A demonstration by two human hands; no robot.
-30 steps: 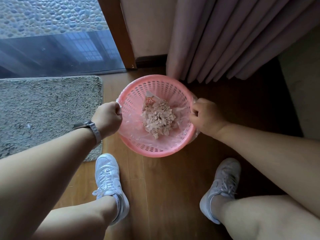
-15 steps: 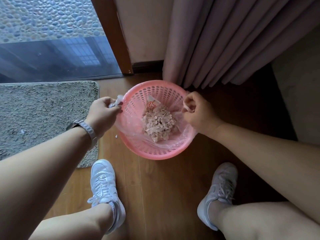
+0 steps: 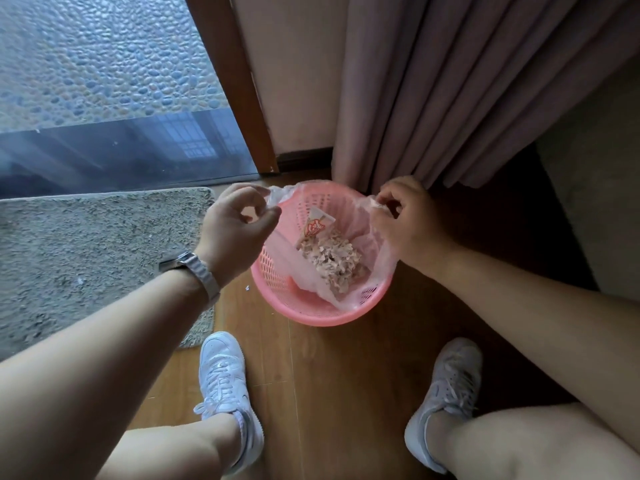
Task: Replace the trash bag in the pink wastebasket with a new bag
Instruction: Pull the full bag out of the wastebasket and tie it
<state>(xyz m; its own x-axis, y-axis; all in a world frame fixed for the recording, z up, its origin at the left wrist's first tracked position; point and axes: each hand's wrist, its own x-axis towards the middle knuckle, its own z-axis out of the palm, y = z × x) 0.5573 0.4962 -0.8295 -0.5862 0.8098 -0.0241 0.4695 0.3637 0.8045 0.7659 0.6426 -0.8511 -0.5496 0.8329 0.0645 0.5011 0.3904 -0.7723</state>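
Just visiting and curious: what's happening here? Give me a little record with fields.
Setting: wooden floor, by a curtain and grey mat
Wastebasket: pink wastebasket, upright
Liner: clear trash bag, inside, edges pulled up
Contents: paper scraps, a wrapper
Left hand: pinches the bag's left edge
Right hand: pinches its right edge
New bag: none in view

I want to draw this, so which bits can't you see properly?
Head view:
- Wastebasket bottom: covered by the trash bag and crumpled trash.
- Print on the wrapper: too small to read.
- Bag edge inside the left hand and right hand: hidden by pinching fingers.
- Watch dial: turned sideways, unreadable.
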